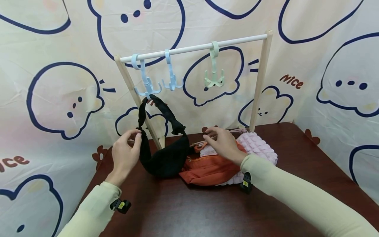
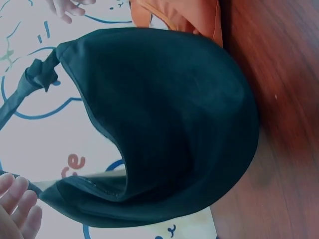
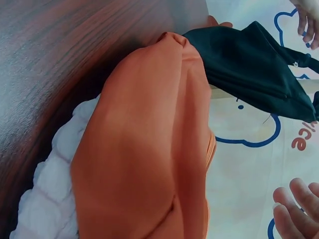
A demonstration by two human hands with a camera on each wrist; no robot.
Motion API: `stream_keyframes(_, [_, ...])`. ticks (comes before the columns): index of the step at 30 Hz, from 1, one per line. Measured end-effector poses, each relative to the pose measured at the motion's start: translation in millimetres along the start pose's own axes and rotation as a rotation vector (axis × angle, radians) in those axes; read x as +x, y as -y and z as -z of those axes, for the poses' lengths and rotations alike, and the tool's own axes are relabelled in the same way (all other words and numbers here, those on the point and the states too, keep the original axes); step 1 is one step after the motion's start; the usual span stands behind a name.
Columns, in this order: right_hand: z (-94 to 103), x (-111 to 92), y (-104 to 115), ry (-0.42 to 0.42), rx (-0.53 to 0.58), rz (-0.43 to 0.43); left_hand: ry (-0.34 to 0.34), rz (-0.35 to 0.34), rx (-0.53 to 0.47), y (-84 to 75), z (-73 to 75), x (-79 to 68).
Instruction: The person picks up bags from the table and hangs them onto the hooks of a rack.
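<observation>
A black shoulder bag (image 1: 165, 158) with a knotted strap hangs from the lowest arm of a light-blue hook (image 1: 147, 84); its rounded bottom is close over the table. At the left base of the strap, the fingertips of my left hand (image 1: 125, 153) lie right by the fabric, loosely bent. In the left wrist view the bag's zipped opening (image 2: 107, 134) gapes toward the hand. My right hand (image 1: 223, 143), fingers relaxed and holding nothing, hovers over an orange bag (image 1: 211, 168). This bag lies on a quilted pale-pink bag (image 1: 260, 148).
A white rail (image 1: 189, 49) on wooden posts (image 1: 260, 82) spans the back of the brown table (image 1: 192, 207). Another blue hook (image 1: 171, 74) and a green hook (image 1: 214, 70) hang from it. A cartoon-printed cloth (image 1: 65, 98) stands behind and at the sides.
</observation>
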State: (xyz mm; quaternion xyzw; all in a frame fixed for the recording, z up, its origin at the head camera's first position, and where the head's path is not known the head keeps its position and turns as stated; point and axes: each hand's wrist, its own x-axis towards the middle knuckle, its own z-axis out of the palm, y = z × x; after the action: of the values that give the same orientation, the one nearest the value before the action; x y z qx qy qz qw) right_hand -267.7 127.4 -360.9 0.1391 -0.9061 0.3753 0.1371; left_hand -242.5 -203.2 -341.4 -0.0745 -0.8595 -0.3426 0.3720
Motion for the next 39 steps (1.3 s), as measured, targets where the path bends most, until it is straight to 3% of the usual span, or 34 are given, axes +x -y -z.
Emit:
stream_keyframes(12, [9.8,-4.4,-15.4,-0.01,-0.007,-0.009,0.048,-0.052,-0.053,-16.9,-3.2,-13.2])
stream_keyframes(34, [18.9,-17.1,-32.3,0.005,-0.028,-0.027,0.128,-0.233,-0.089,-40.5,-33.1,-43.7])
stream_keyframes(39, [20.4,-18.6,-38.4,-0.003,-0.032,-0.03,0.156,-0.222,-0.07,-42.7,-39.7,-50.5])
